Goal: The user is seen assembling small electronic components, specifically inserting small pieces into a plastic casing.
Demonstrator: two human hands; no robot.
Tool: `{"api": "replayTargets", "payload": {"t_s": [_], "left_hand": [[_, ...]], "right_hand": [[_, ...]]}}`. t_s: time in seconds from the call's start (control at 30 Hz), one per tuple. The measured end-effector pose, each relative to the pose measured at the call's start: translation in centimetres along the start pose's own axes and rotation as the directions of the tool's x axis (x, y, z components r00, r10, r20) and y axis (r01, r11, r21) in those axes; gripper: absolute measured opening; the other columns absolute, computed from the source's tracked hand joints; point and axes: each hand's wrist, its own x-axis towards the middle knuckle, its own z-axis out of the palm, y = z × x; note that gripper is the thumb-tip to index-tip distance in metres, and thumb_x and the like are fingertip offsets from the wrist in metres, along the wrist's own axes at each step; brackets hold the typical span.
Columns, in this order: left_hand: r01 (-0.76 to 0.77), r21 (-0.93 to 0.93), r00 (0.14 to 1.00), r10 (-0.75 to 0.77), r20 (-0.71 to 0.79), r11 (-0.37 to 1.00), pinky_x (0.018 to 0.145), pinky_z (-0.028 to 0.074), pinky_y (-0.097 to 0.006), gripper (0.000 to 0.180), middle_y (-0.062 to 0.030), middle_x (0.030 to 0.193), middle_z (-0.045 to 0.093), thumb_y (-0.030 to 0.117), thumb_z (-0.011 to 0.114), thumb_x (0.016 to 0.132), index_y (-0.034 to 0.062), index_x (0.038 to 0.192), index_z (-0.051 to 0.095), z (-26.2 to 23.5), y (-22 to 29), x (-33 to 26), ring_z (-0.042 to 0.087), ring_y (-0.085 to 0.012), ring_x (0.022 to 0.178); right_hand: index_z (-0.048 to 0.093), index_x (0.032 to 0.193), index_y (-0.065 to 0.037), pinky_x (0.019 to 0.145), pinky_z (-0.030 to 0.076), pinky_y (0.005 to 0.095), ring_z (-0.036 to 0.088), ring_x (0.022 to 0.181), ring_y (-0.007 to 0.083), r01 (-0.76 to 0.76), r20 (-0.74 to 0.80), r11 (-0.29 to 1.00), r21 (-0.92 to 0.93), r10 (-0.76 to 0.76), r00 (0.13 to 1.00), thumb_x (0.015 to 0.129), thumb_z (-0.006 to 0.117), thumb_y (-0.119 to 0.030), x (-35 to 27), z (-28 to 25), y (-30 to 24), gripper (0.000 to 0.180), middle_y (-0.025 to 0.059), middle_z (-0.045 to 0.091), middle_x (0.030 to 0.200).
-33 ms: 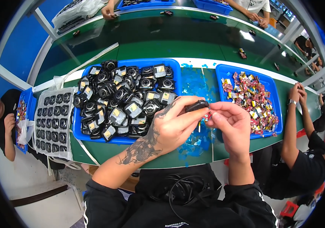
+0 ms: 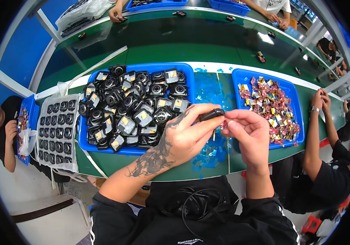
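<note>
My left hand point(image 2: 185, 132) grips a black smartwatch case point(image 2: 212, 114), held tilted above the bench between two blue trays. Close against its underside, my right hand point(image 2: 252, 136) pinches a small red part point(image 2: 223, 124) between thumb and forefinger. Fingers hide most of that part, so I cannot tell whether it is joined to the case. Left of my hands, a blue tray point(image 2: 83, 143) is heaped with black watch cases point(image 2: 131, 100). On the right, another blue tray point(image 2: 299, 102) holds a pile of small red, yellow and silver parts point(image 2: 271, 107).
Blue film scraps point(image 2: 211, 158) litter the green bench between the trays. A white tray point(image 2: 75, 163) with rows of watch cases lies at the left. Beyond the bench runs a green conveyor point(image 2: 158, 41) carrying scattered small parts. Other people work at both sides and across.
</note>
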Motion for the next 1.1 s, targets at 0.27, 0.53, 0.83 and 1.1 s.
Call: {"api": "replayTargets", "payload": {"t_s": [0.27,0.53,0.83,1.1], "left_hand": [[-0.004,0.076,1.0,0.005,-0.001,0.997,0.064,0.056,-0.027,0.025,-0.0111,0.104,0.065,-0.006,0.074,0.073,0.0015,0.097,0.073,0.3,0.0,-0.2,0.067,-0.0205,0.084],[0.042,0.057,0.999,-0.042,-0.007,0.997,0.066,0.056,-0.028,0.023,-0.0106,0.103,0.066,-0.004,0.074,0.074,0.0027,0.096,0.073,0.5,0.0,-0.3,0.068,-0.0198,0.084],[-0.005,0.066,1.0,0.004,0.016,0.998,0.067,0.057,-0.032,0.02,-0.0122,0.101,0.064,-0.003,0.072,0.075,-0.0001,0.095,0.069,0.5,0.1,-0.4,0.068,-0.0255,0.082],[0.42,-0.297,0.895,-0.336,0.294,0.858,0.068,0.055,-0.025,0.018,-0.0086,0.098,0.064,0.0,0.071,0.08,0.0008,0.098,0.072,-0.6,-0.1,-0.2,0.067,-0.0166,0.085]], "right_hand": [[0.062,0.097,0.005,0.071,0.054,0.0236,0.061,0.081,0.0098,0.145,0.009,0.94,-0.31,-0.15,0.989,0.091,0.061,0.0,0.0,0.2,0.6,0.008,0.0065,0.064,0.092],[0.062,0.097,0.004,0.071,0.053,0.0225,0.059,0.085,0.008,0.057,0.028,0.986,-0.156,-0.053,0.998,0.091,0.06,0.0,-0.1,-0.2,0.4,0.007,0.0057,0.062,0.095],[0.063,0.1,0.005,0.079,0.053,0.0246,0.06,0.086,0.0091,0.062,0.109,0.981,-0.185,-0.043,0.993,0.088,0.063,0.003,0.1,-1.1,0.4,0.012,0.0068,0.064,0.097],[0.064,0.101,0.005,0.081,0.054,0.0261,0.062,0.09,0.0127,0.132,0.254,0.964,-0.23,-0.072,0.965,0.087,0.062,0.005,0.5,-2.5,-0.3,0.014,0.0092,0.064,0.1]]}}
